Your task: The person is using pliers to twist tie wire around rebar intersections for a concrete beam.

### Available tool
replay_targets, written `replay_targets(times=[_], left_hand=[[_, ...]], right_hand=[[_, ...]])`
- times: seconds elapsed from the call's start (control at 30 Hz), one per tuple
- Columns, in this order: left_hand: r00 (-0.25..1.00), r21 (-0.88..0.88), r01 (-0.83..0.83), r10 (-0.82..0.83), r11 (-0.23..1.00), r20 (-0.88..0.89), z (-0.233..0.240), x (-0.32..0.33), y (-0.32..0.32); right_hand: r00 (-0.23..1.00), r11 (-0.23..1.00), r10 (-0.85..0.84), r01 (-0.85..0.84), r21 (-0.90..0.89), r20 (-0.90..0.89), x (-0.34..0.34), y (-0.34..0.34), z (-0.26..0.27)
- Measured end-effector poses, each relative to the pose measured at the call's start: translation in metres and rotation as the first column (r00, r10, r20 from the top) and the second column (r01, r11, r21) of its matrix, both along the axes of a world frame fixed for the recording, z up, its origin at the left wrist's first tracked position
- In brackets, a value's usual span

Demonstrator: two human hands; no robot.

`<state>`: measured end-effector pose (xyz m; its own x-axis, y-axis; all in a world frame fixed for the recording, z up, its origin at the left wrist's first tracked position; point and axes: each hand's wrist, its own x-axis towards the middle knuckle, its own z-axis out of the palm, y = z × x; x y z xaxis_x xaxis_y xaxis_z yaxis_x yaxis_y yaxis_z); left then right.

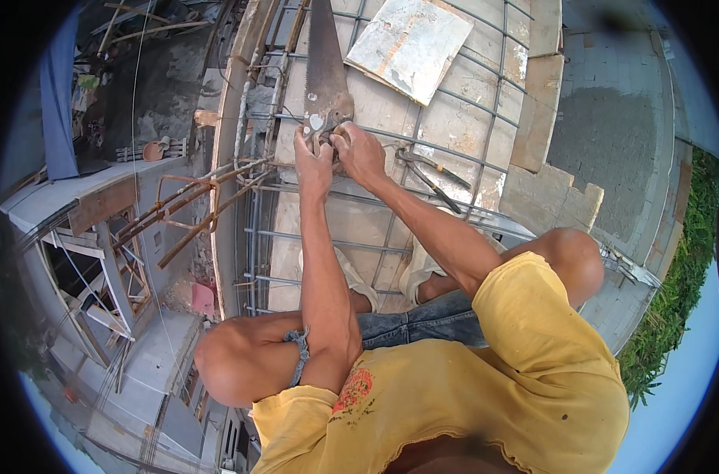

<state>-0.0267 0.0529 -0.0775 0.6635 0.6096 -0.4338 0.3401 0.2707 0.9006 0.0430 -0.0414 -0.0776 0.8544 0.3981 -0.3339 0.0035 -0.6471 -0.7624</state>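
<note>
A handsaw (327, 65) with a worn, rust-brown blade points away from me, its teeth on the left. At the heel of the blade, my left hand (313, 169) grips the saw's handle end from the left. The bent fingers of my right hand (361, 155) pinch the same end from the right, close to a dark fitting on the blade. My fingers hide most of the handle. Right of my right hand, end-cutting pincers (433, 176) with dark handles, one banded yellow, lie on the rebar grid (448, 149).
A pale board offcut (411, 47) rests on the grid over plywood formwork (359, 219). Rusty rebar ends (184, 210) jut past the left formwork edge (220, 154), with a drop to lower structures beyond. Plywood pieces (537, 112) edge the right side.
</note>
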Motion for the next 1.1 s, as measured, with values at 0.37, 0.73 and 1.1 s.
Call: replay_targets(times=[0.37, 0.73, 1.1], left_hand=[[0.987, -0.224, -0.161, 0.154, 0.961, -0.045, 0.003, 0.009, -0.009], [0.993, -0.389, -0.113, 0.12, 0.914, -0.005, 0.007, 0.003, 0.009], [0.999, -0.279, -0.034, 0.026, 0.96, -0.031, 0.006, 0.01, 0.023]], right_hand=[[0.928, 0.947, -0.279, 0.308, 0.087, -0.248, -0.001, 0.0, -0.012], [0.753, 0.788, -0.309, 0.545, 0.286, -0.58, -0.015, -0.017, -0.007], [0.702, 0.736, -0.284, 0.596, 0.32, -0.653, -0.012, -0.017, 0.002]])
